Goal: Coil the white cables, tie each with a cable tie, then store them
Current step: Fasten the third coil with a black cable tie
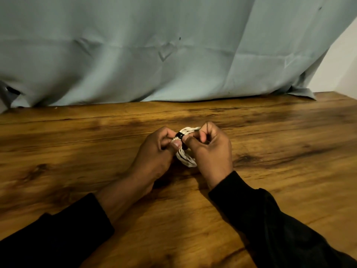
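A small coil of white cable sits between both hands, just above the wooden table. A black cable tie wraps the coil near its top left. My left hand pinches the coil at the tie with thumb and fingers. My right hand grips the coil's right side, its thumb pressed beside the tie. Much of the coil is hidden behind the fingers.
A pale blue cloth hangs along the table's far edge. A white wall shows at the upper right. Black sleeves cover both forearms at the near edge.
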